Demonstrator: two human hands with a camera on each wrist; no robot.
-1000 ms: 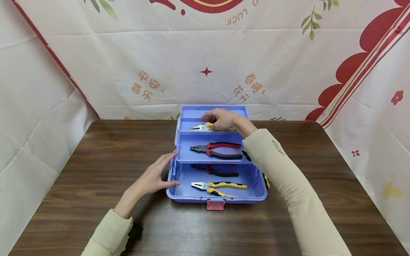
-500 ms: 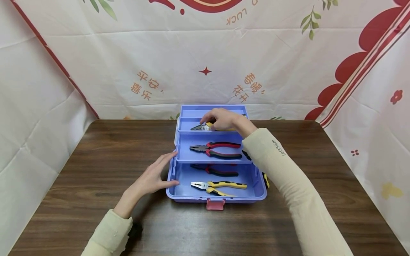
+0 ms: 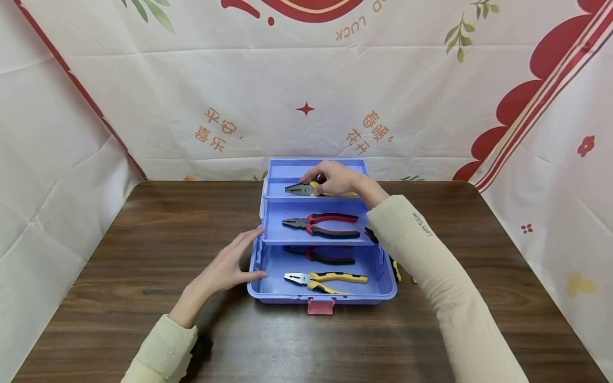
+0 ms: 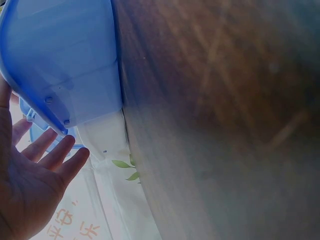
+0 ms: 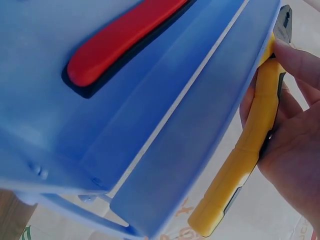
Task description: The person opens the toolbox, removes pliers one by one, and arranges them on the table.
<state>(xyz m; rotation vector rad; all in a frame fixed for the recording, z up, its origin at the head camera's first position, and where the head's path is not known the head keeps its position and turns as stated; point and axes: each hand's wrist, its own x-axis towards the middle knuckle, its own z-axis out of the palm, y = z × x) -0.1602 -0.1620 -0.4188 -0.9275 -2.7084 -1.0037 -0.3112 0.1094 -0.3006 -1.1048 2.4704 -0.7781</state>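
Note:
A blue toolbox (image 3: 282, 296) stands with its stepped trays unfolded. My right hand (image 3: 335, 178) is over the top tray (image 3: 275, 187), its thumb and fingers gripping yellow-and-black combination pliers (image 5: 240, 150); their dark jaws point left. In the right wrist view, one yellow handle slants down past the hand, close by the tray wall. My left hand (image 3: 230, 266) is at the toolbox's left side, thumb at the lower rim and fingers extended beside the middle tray (image 3: 274, 210). The left wrist view shows these spread fingers (image 4: 72, 165) against the blue side.
Red-and-black pliers (image 3: 332, 234) lie in the middle tray. The bottom compartment holds darker red-and-black pliers (image 3: 337, 259) and yellow pliers (image 3: 341, 276). A red latch (image 3: 321, 306) hangs at the front. Yellow-and-black handles (image 3: 396, 270) show at the right, partly behind my sleeve.
The held pliers have tilted and risen slightly, their jaws turning from shiny to dark. My right forearm has shifted a little to the right. The left hand has stayed at the toolbox.

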